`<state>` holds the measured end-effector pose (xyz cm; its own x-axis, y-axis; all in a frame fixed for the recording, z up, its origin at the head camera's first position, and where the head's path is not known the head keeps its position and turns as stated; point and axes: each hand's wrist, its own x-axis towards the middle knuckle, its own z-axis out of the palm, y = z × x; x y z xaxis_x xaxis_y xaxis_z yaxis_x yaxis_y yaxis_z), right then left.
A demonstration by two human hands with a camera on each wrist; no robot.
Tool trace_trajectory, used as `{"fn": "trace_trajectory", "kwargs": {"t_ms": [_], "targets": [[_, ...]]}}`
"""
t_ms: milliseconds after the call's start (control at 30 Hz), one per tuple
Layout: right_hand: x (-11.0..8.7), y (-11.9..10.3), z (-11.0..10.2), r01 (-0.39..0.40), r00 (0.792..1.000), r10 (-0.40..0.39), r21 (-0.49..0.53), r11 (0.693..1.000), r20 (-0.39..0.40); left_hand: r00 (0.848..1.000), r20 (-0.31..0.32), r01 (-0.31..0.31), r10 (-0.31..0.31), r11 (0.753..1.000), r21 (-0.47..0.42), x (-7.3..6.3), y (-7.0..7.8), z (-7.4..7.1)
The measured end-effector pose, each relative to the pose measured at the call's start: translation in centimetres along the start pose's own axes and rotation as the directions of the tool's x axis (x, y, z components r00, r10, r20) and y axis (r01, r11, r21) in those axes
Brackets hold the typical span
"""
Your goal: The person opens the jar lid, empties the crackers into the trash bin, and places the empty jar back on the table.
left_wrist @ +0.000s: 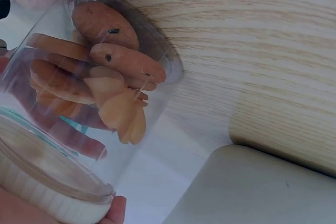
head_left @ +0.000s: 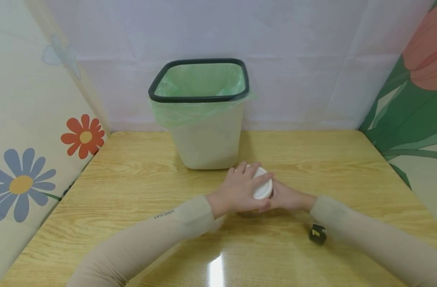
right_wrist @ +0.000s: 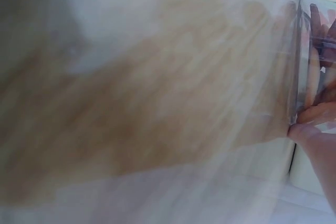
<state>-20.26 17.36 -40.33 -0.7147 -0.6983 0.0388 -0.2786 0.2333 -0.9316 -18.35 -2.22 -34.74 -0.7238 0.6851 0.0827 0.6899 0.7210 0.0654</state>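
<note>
Both hands are on a clear jar with a white lid, held over the wooden table in front of the bin. My left hand grips the lid from above, its fingers spread and bent round the edge. From the right side, my right hand holds the jar's body. Inside, the left wrist view shows brown oval pieces with dark specks and paler orange, scalloped pieces. Through the clear wall, fingers of the right hand show behind the contents. The right wrist view is largely blurred.
A pale waste bin with a black rim and green liner stands at the table's back, just beyond the hands. Near the right forearm lies a small black object with a yellow label. Patterned cloth walls border the wooden table.
</note>
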Motion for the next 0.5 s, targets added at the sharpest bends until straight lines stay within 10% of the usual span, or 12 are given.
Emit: {"fn": "trace_trajectory", "kwargs": {"t_ms": [500], "targets": [[0.02,0.26,0.08,-0.01,1.0,0.011,0.029,1.0,-0.016,0.999,-0.039,0.035,-0.035,0.999,0.017,-0.07,0.52,0.04]]}}
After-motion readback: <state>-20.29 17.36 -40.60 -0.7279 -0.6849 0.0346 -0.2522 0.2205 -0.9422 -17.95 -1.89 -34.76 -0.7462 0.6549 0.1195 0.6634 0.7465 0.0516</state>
